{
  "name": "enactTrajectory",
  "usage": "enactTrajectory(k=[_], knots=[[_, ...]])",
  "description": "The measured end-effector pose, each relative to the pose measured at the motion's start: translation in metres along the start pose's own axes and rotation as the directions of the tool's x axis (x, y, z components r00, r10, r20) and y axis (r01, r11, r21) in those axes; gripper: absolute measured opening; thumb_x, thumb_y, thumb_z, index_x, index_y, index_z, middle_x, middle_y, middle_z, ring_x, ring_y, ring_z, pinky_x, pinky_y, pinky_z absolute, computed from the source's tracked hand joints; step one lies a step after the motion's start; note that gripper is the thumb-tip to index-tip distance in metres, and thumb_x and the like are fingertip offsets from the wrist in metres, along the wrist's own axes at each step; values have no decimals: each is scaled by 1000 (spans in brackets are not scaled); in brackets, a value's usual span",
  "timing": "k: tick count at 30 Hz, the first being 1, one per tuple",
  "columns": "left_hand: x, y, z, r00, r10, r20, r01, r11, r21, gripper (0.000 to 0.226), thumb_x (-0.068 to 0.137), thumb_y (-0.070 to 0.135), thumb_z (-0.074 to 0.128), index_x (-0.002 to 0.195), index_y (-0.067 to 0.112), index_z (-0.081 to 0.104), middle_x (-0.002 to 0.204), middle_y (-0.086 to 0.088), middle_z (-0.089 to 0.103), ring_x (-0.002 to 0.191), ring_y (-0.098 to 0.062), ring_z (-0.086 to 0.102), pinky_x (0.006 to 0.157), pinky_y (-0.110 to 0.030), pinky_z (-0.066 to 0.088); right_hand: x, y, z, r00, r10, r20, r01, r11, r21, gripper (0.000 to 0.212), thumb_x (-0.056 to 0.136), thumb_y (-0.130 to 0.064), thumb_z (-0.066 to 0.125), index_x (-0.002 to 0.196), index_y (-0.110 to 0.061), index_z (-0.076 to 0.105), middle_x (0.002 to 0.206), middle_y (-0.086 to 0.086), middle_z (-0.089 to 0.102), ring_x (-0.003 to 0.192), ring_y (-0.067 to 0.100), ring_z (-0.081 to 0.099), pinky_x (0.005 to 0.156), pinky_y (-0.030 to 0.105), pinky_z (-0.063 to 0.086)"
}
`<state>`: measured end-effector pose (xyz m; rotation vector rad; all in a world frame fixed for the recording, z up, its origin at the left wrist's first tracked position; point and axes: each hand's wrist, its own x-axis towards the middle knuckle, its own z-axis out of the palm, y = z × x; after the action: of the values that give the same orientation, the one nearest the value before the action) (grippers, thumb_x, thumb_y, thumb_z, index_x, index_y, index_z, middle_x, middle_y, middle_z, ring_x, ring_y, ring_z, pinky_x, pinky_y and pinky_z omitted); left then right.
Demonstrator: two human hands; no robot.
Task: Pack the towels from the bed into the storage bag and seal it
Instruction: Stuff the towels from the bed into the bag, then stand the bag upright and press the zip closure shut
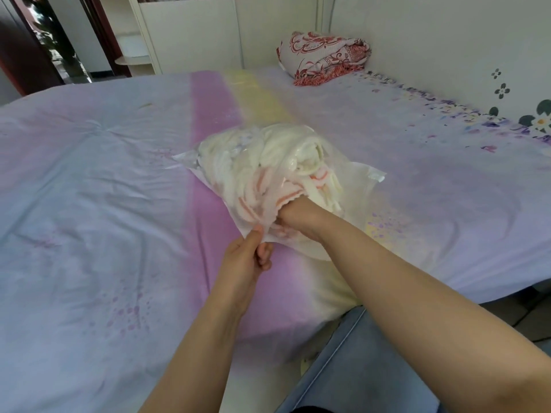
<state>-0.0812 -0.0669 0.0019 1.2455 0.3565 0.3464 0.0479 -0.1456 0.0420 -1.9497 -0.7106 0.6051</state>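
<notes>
Head view, near to far. Nearest, blue-jeaned leg [351, 362] at the bed's edge, two bare forearms reaching out above it. Left hand [249, 257] just short of the bag, thumb and curled fingers [264, 254] pinching the near lip of the storage bag [354, 180] and lifting it open. Right hand [293, 217] pushed into the bag's mouth up to the wrist, its fingers buried among the cloth, so grip there cannot be told. Clear plastic bag lying on the bed [89, 204], over the pink and yellow stripes of the lilac sheet, mouth toward the person, closed end away. Inside, bunched white towels [268, 162] with orange stripes, filling the bag into a rounded heap; some cloth at the mouth beside the right wrist. Seal strip not pressed together. Farther off, folded red-and-white patterned blanket [325, 56] at the far side of the bed, against the wall [447, 40]. Beyond the bed's far edge, white cabinet [190, 34].
</notes>
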Motion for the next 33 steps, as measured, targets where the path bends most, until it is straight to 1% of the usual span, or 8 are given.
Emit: enactTrajectory(k=[5,9,12,16,21,27,31,33], knots=[[-1,14,-17,1000,-15,-24,12,992,-128,56,103,22,48,47,25,53,53,4,40,51,-10,44,57,-25,39,17,-18,12,982,-82,168,156,855,-495,28,99,-17,41,117,-6,59,102,-1,54,92,12,46,78,21,36],[4,19,-22,999,0,-43,-4,995,-100,46,100,33,52,57,23,64,75,0,70,79,-10,69,81,-29,49,-6,-14,3,959,-234,159,276,895,-351,9,93,-27,55,88,-26,62,81,-12,61,74,-12,56,66,4,41],[9,25,-17,998,14,-53,-20,995,-101,31,101,31,52,83,21,75,90,0,75,95,-10,72,91,-33,47,-29,4,-9,949,-273,-156,203,910,-361,23,92,-35,54,78,-21,65,73,-7,65,69,5,60,67,26,49],[13,35,-11,997,69,-20,-71,993,-91,39,103,27,47,86,30,82,101,3,77,98,-7,72,90,-32,45,-63,26,-4,548,-733,-403,331,632,-700,42,87,-53,52,114,-21,57,112,-2,61,109,15,54,93,32,46],[12,57,-6,990,143,7,-143,989,19,35,102,22,46,81,21,74,65,10,62,65,-4,60,76,-28,42,-39,27,-2,875,-477,79,335,480,-811,105,71,-61,65,149,-25,5,158,-4,16,147,13,7,118,40,-2],[7,101,-8,971,214,106,-229,961,155,47,105,31,43,60,22,53,61,4,52,62,-10,48,63,-28,41,-17,-7,-17,828,-532,-178,290,678,-675,36,90,-19,53,126,-23,54,127,2,62,119,27,53,108,34,26],[-13,122,-25,721,690,-59,-388,473,791,33,80,46,75,86,17,61,88,4,60,81,-9,55,75,-34,45,-26,-21,-27,808,-562,-175,260,607,-751,39,92,-11,46,127,-24,53,122,5,65,113,29,52,83,23,28],[-19,143,-26,659,743,119,-358,170,918,91,61,56,82,134,13,50,134,-3,52,125,-24,46,103,-40,37,-30,-29,-29,826,-551,-114,252,543,-801,29,90,-10,45,116,-20,54,109,8,67,104,28,55,85,22,25]])
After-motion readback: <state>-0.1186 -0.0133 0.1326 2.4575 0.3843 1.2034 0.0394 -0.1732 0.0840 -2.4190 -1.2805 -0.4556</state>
